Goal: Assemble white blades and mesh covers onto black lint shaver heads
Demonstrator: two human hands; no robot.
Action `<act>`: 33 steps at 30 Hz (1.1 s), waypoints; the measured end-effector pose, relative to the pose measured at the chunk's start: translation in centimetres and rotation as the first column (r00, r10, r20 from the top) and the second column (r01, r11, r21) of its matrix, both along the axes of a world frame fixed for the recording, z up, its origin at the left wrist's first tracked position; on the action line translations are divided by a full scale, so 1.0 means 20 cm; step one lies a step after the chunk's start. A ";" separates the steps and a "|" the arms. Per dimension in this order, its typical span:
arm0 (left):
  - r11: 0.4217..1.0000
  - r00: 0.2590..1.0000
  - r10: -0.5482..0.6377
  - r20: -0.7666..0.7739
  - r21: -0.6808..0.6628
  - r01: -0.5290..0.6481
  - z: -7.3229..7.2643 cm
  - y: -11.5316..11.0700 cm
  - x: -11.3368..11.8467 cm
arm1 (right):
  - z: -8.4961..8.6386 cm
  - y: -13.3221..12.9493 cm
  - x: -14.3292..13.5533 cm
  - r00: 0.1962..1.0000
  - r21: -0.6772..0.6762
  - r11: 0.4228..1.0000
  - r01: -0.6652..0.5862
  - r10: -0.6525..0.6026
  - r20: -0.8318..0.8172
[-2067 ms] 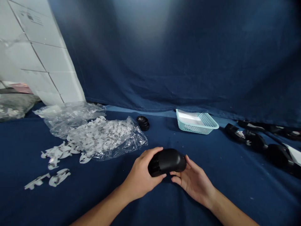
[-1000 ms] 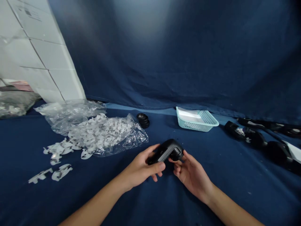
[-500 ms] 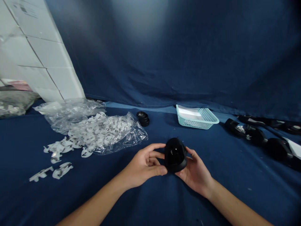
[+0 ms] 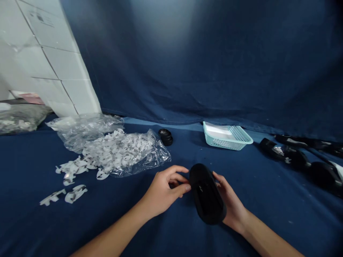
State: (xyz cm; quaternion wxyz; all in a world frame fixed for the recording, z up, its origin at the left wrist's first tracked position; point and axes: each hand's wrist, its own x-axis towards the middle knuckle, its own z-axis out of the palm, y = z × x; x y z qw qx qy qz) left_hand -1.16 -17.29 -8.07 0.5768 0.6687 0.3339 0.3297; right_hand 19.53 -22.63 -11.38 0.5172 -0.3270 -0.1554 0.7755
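A black oval plastic housing (image 4: 208, 200) is tilted in front of me, its long recessed side facing up, with small pale marks inside. My right hand (image 4: 233, 207) grips it from the right; the thumb lies along its edge and the other fingers are largely hidden behind it. Beside its left edge is my left hand (image 4: 167, 185), fingers loosely bent and thumb apart from the forefinger. The left thumb tip is at the housing's rim; whether it touches I cannot tell.
A clear plastic bag (image 4: 158, 155) spills many white plastic parts (image 4: 118, 151) at left. Small black round parts (image 4: 165, 137) are stacked behind. A light green basket (image 4: 227, 142) holds white paper. Black housings (image 4: 324, 175) lie at right. A blue curtain (image 4: 187, 71) hangs behind.
The black housing has turned from its glossy rounded side to its recessed side and swung lower in my right hand. My left fingers have loosened from its left side.
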 end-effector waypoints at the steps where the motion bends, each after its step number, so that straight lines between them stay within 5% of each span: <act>1: 1.000 1.000 0.006 -0.004 0.005 -0.006 0.00 0.00 0.00 | 0.00 0.00 0.00 1.000 0.001 1.000 0.003 -0.003 0.003; 5: 1.000 0.999 0.031 -0.012 0.006 -0.031 -0.01 0.00 0.00 | 0.00 0.00 -0.01 1.000 0.045 0.999 0.008 -0.008 0.003; 10: 0.983 0.997 0.073 -0.014 -0.167 -0.074 -0.01 0.02 0.01 | -0.01 0.01 -0.03 0.998 0.140 0.988 0.063 -0.064 0.006; 15: 0.970 1.000 -0.013 -0.016 -0.242 0.009 0.00 0.02 -0.01 | -0.03 0.01 -0.05 0.984 0.226 0.964 0.138 -0.160 0.078; 19: 0.996 0.992 -0.084 -0.090 -0.010 0.084 0.00 0.01 -0.02 | -0.02 -0.02 -0.06 0.941 0.332 0.920 0.207 -0.280 0.189; 23: 0.979 0.984 0.031 -0.176 0.203 0.006 0.02 -0.02 -0.02 | -0.01 -0.06 -0.08 0.818 0.487 0.860 0.155 -0.388 0.425; 28: 0.955 0.975 0.071 -0.212 0.298 -0.005 0.03 -0.05 -0.01 | 0.02 -0.07 -0.09 0.711 0.537 0.835 0.120 -0.450 0.540; 33: 0.956 0.970 0.075 -0.233 0.294 -0.004 0.03 -0.08 0.00 | 0.04 -0.08 -0.08 0.691 0.525 0.832 0.177 -0.485 0.536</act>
